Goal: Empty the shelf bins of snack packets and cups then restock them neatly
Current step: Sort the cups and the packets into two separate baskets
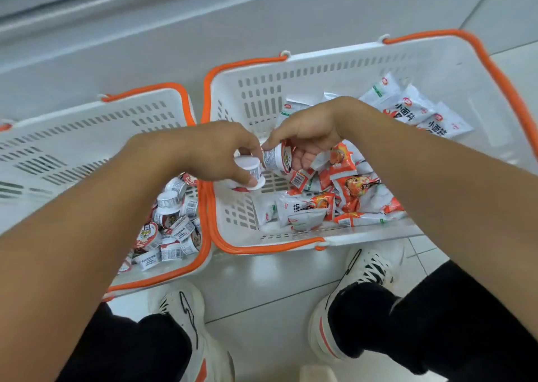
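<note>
Single head-mounted view. Your camera sits above the scene and faces steeply downward and slightly forward, so that your own shoes (186, 323) appear at 6 o'clock and the grey shelf base (145, 18) at 12 o'clock. The wide-angle lens bows straight edges toward the frame borders. You see both forearms enter from 7 and 4 o'clock, close to the lens; the two baskets (334, 70) on the tiled floor (262, 288) fill the centre, near you. No second view is supplied, so no overlap applies.
</note>
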The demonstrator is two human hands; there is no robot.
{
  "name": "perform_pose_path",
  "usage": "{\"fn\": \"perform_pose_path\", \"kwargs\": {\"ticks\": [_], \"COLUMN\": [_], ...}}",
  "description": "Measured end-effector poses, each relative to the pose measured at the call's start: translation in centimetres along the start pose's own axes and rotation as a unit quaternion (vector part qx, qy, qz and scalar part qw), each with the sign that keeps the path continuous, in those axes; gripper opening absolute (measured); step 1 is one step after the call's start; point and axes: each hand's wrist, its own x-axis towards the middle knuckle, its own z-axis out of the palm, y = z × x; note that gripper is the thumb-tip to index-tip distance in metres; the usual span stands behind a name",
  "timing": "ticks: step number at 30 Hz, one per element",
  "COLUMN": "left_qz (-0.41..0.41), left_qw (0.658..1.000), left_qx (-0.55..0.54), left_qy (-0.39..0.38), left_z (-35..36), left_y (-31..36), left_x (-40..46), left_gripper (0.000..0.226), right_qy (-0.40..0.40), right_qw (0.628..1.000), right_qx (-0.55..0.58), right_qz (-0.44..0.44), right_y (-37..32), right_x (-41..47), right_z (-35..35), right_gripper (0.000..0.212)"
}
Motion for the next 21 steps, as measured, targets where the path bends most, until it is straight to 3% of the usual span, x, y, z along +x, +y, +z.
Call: {"fn": "perform_pose_path", "kwargs": {"ticks": [4, 8, 11, 13, 15, 18, 19, 21], "left_qz": [-0.027, -0.155, -0.295, -0.35, -0.359, -0.377, -0.372, -0.346], "left_qw": [0.969, 0.889, 0.886, 0.888, 0.886, 0.903, 0.907, 0.87], "left_qx": [-0.203, -0.359, -0.324, -0.29, -0.292, -0.194, -0.146, -0.156], "left_qy": [0.136, 0.239, 0.151, 0.072, 0.041, 0.075, 0.133, 0.313], "left_z": [-5.3, -6.1, -2.3, 1.2, 4.5, 7.3, 7.1, 5.1], "left_y": [-2.5, -8.1, -13.4, -16.0, -17.4, -19.6, -20.0, -19.3], "left_x": [-5.1, -9.5, -11.1, -11.4, -11.4, -10.6, -10.1, -9.6], "left_gripper": [0.02, 0.036, 0.032, 0.034, 0.032, 0.039, 0.04, 0.036], "right_qy": [0.04, 0.132, 0.17, 0.18, 0.176, 0.189, 0.206, 0.269], "right_qw": [0.995, 0.972, 0.921, 0.861, 0.837, 0.872, 0.885, 0.881], "right_qx": [0.041, -0.027, -0.221, -0.397, -0.461, -0.376, -0.312, -0.188], "right_qz": [-0.077, -0.19, -0.271, -0.263, -0.238, -0.252, -0.28, -0.342], "right_y": [-4.7, -11.6, -14.2, -13.9, -12.6, -11.3, -11.4, -12.4], "right_x": [-2.0, -2.5, -0.5, 1.9, 4.7, 7.0, 6.8, 5.0], "right_z": [0.4, 6.2, 12.0, 15.4, 17.5, 18.5, 17.8, 14.8], "right_gripper": [0.051, 0.047, 0.031, 0.05, 0.062, 0.063, 0.06, 0.041]}}
